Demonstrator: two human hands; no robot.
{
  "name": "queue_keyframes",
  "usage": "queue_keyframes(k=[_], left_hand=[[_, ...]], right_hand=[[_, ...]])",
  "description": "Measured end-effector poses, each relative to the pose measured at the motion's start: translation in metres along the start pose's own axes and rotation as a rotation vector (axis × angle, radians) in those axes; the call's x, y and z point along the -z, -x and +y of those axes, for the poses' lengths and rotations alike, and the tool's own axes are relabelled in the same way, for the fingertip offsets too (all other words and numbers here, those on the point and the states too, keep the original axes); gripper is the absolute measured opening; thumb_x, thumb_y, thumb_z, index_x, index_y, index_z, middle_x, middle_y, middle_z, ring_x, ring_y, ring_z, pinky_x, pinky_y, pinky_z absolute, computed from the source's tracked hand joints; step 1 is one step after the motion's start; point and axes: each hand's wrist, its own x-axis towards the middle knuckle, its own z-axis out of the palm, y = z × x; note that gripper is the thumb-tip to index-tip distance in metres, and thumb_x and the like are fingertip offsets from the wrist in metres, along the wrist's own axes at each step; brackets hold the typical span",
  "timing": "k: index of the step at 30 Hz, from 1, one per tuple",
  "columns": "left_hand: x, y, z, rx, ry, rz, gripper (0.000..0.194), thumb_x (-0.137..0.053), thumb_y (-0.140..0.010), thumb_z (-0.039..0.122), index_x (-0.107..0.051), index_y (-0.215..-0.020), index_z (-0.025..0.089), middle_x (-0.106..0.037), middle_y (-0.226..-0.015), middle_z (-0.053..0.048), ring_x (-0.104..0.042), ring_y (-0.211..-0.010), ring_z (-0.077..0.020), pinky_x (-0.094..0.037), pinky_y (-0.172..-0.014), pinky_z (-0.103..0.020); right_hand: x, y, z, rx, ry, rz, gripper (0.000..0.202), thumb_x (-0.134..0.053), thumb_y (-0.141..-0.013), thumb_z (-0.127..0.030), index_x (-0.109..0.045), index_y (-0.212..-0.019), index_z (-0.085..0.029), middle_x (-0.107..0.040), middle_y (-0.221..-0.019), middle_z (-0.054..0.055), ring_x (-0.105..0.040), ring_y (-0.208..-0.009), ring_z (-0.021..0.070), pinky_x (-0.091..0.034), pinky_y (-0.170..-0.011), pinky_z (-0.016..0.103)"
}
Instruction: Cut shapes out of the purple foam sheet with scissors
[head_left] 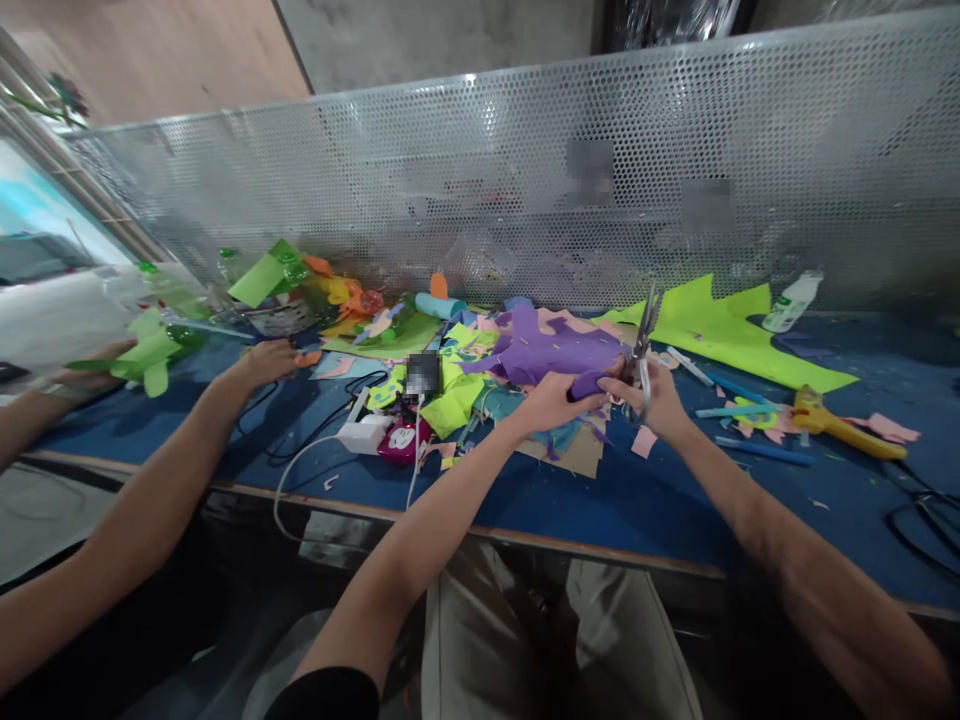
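In the middle of the head view my left hand (556, 402) pinches a small purple foam piece (588, 385), fingers closed on it. My right hand (654, 398) is wrapped round the handles of metal scissors (646, 335), whose blades point up and away from me. Its fingertips come close to the purple piece; whether they touch it I cannot tell. Just beyond both hands lies a larger purple sheet (551, 345) with a jagged outline, on a heap of colourful scraps. A brown cardboard piece (577, 455) lies under the scraps near my left hand.
A yellow glue gun (847, 422), blue sticks (761, 450), a lime sheet (750, 325) and a white bottle (793, 300) lie or stand to the right. Left are a white power adapter (365, 434), cables and a co-worker's hands (266, 362). A perforated metal panel (510, 170) bounds the back.
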Motion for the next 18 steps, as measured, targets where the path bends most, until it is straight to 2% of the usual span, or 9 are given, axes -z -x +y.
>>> queue_keyframes(k=[3, 5, 8, 12, 15, 18], left_hand=[[-0.001, 0.001, -0.001, -0.014, 0.015, -0.015, 0.048, -0.054, -0.097, 0.058, -0.057, -0.072, 0.016, -0.044, -0.060, 0.003, -0.037, -0.057, -0.0100, -0.027, -0.056, -0.026], [0.000, 0.000, -0.003, -0.018, 0.012, -0.021, 0.051, -0.051, -0.098, 0.057, -0.052, -0.068, 0.017, -0.040, -0.059, 0.003, -0.034, -0.057, -0.0101, -0.025, -0.056, -0.027], [0.001, 0.000, -0.005, -0.017, 0.008, 0.037, 0.056, -0.050, -0.099, 0.059, -0.044, -0.060, 0.019, -0.034, -0.056, 0.004, -0.031, -0.055, -0.0105, -0.022, -0.056, -0.029], [0.000, -0.002, -0.007, 0.069, 0.134, 0.224, 0.059, -0.052, -0.096, 0.066, -0.041, -0.060, 0.020, -0.034, -0.056, 0.003, -0.032, -0.055, -0.0115, -0.025, -0.056, -0.029], [-0.001, -0.002, -0.010, 0.138, 0.313, 0.393, 0.056, -0.052, -0.094, 0.069, -0.050, -0.068, 0.020, -0.041, -0.062, 0.002, -0.038, -0.059, -0.0124, -0.031, -0.058, -0.028], [-0.001, -0.003, -0.013, 0.135, 0.371, 0.500, 0.052, -0.051, -0.096, 0.067, -0.056, -0.077, 0.020, -0.045, -0.067, 0.001, -0.041, -0.062, -0.0128, -0.035, -0.061, -0.027]], right_hand=[[-0.002, -0.001, 0.000, -0.003, -0.044, 0.070, 0.037, -0.085, -0.064, -0.044, -0.057, -0.076, -0.023, -0.062, -0.066, -0.004, -0.052, -0.047, 0.0102, -0.044, -0.048, 0.026], [-0.004, -0.001, -0.001, -0.003, -0.055, 0.071, 0.037, -0.084, -0.065, -0.045, -0.057, -0.076, -0.023, -0.060, -0.064, -0.004, -0.052, -0.046, 0.0107, -0.044, -0.048, 0.026], [-0.005, -0.001, -0.004, 0.002, -0.053, 0.082, 0.036, -0.081, -0.067, -0.049, -0.058, -0.077, -0.023, -0.057, -0.058, -0.005, -0.054, -0.047, 0.0129, -0.046, -0.051, 0.028], [-0.001, -0.002, -0.003, -0.035, -0.001, 0.050, 0.037, -0.064, -0.081, -0.058, -0.060, -0.077, -0.022, -0.061, -0.058, 0.002, -0.058, -0.050, 0.0171, -0.048, -0.054, 0.032], [0.008, -0.002, 0.004, -0.082, 0.040, -0.071, 0.047, -0.047, -0.088, -0.064, -0.060, -0.076, -0.021, -0.062, -0.059, 0.004, -0.058, -0.051, 0.0186, -0.047, -0.052, 0.032], [0.013, -0.001, 0.011, -0.094, 0.161, -0.199, 0.051, -0.043, -0.088, -0.068, -0.060, -0.079, -0.021, -0.059, -0.060, 0.002, -0.057, -0.053, 0.0168, -0.047, -0.054, 0.030]])
